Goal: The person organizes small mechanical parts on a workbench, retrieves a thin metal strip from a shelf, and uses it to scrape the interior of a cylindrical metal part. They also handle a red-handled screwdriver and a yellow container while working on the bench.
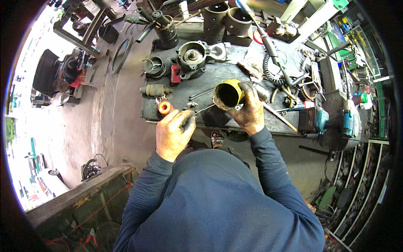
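Note:
My right hand [249, 111] is closed round a yellow can [240, 87], tilted so its dark, grimy open mouth faces me. A thin metal rod [205, 109] sticks out of my closed left hand [175, 130], its far tip at the can's lower rim. The rod's other end is hidden in my fingers. Just beyond my left hand sits an orange-red ring-shaped thing [165, 108], and behind it a cylindrical metal part with a toothed end [156, 90]. Farther back on the workbench [201, 90] are a round metal housing [192, 58] and a small red block [175, 74].
Tall metal cylinders [216, 25] and a can of tools [166, 33] stand along the back. A coiled hose [268, 67] hangs over the bench. At the right are loose metal parts, a teal cordless drill [348, 117] and a slatted rack [361, 180].

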Available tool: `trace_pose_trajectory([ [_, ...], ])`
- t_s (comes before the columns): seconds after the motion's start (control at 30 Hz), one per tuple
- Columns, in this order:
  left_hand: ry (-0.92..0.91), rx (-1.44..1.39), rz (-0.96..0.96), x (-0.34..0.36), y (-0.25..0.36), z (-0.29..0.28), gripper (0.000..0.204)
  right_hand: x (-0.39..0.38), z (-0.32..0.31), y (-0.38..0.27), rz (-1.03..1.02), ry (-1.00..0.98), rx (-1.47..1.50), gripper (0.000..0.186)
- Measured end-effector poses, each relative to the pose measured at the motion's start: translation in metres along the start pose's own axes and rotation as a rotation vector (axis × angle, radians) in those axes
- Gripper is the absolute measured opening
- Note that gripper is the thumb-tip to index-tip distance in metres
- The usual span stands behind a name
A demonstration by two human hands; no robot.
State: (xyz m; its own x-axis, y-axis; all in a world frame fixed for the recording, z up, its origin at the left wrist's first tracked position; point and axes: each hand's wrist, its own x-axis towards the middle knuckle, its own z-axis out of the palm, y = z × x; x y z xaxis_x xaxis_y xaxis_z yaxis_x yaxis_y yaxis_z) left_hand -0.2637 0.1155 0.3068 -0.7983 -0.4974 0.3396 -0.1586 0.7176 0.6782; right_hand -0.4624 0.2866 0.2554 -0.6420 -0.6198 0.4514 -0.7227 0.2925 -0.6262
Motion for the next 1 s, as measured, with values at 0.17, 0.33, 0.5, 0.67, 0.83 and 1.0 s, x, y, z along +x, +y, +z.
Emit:
trace_pose_trajectory([
  [0.17,0.086,0.042,0.018,-0.002,-0.009,0.000,0.020,-0.002,0.005,0.002,0.009,-0.027,-0.046,0.076],
  [0.33,0.038,0.221,0.068,-0.004,0.000,-0.005,0.022,0.001,0.009,-0.008,-0.076,-0.046,-0.006,0.075],
  [0.5,0.058,0.328,0.183,-0.011,-0.007,-0.006,0.029,0.001,0.009,-0.010,-0.072,-0.065,-0.024,0.076],
  [0.67,-0.018,0.444,0.201,-0.010,0.006,-0.014,0.034,-0.001,0.009,-0.008,-0.104,-0.096,-0.093,0.080],
  [0.83,-0.076,0.453,0.249,-0.009,0.019,-0.014,0.038,-0.005,0.010,-0.011,-0.099,-0.079,-0.107,0.081],
  [1.0,-0.094,0.478,0.251,-0.011,0.020,-0.016,0.039,-0.005,0.008,-0.007,-0.124,-0.052,-0.109,0.080],
])
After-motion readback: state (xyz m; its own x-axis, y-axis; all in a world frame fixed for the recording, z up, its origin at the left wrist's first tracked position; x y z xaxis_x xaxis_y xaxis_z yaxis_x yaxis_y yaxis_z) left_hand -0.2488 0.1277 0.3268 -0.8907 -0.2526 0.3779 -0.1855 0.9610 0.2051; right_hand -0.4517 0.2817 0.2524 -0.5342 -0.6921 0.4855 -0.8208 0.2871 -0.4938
